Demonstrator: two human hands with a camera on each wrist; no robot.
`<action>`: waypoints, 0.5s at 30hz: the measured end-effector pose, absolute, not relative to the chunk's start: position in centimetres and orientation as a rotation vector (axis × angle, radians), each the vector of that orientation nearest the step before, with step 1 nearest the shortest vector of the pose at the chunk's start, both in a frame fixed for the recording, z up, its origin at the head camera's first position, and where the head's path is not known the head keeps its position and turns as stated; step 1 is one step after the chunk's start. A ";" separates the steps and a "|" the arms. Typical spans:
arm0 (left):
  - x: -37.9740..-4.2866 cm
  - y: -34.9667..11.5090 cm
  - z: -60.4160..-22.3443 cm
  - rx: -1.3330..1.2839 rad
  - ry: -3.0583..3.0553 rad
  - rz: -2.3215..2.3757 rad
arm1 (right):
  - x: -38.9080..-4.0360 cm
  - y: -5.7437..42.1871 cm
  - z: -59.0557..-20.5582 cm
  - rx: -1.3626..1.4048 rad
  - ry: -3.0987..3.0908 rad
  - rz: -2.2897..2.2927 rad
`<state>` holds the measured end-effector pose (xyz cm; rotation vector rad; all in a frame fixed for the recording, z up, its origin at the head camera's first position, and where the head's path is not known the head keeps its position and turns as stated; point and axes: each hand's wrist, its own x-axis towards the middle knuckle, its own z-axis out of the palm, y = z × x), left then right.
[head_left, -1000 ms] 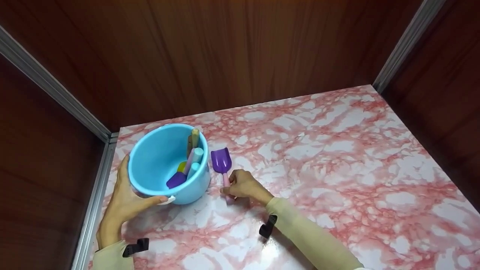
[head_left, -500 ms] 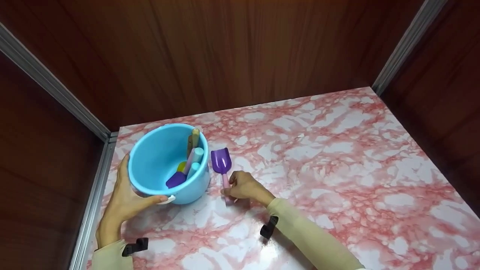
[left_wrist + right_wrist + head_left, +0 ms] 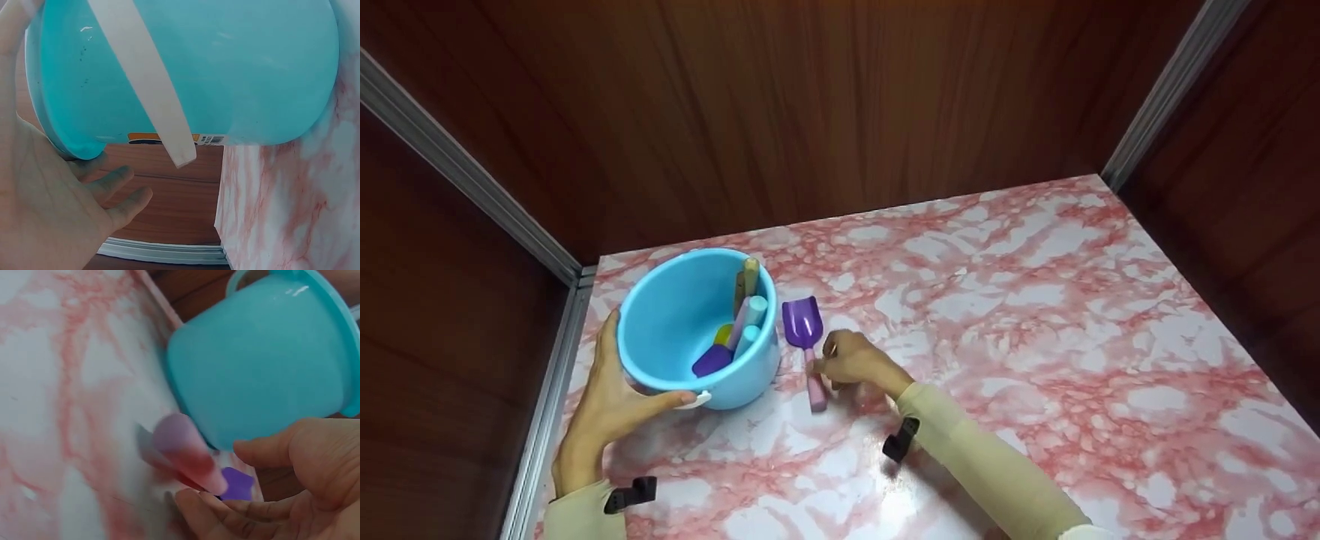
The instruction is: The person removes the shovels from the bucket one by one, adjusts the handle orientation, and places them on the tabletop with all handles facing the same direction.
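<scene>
A light-blue bucket (image 3: 742, 394) stands upright at the left, with a yellow thing (image 3: 724, 334), a purple piece (image 3: 712, 361) and several handle-like sticks inside. My left hand (image 3: 611, 401) rests spread against its outer side below the rim, thumb by the white bail handle (image 3: 143, 79). In the left wrist view those fingers look nearly straight. Beside the bucket lies a toy shovel with a purple scoop (image 3: 803, 321) and pink handle (image 3: 816, 394). My right hand (image 3: 859, 360) is at that handle, fingertips close to or touching it; in the right wrist view the thumb is apart from it.
The table (image 3: 1035, 337) has a red-and-white marbled top. A dark wood panel (image 3: 840, 112) rises behind it, with similar panels left and right joined by metal strips (image 3: 1170, 90). Black straps (image 3: 901, 440) sit on both sleeves.
My right hand has shifted slightly up along the shovel's pink handle, baring more of its lower end. The shovel, the bucket and my left hand look the same.
</scene>
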<state>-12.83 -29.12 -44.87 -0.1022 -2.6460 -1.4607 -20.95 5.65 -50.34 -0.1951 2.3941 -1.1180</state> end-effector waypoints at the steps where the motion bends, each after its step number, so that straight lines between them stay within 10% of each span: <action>1: -12.8 -29.1 -44.9 -0.100 -2.648 -1.459 | -21.2 5.7 -50.0 -0.194 2.395 -1.118; 15: -12.9 -29.1 -45.0 -0.131 -2.616 -1.463 | -25.7 4.7 -42.7 -0.444 2.617 -0.975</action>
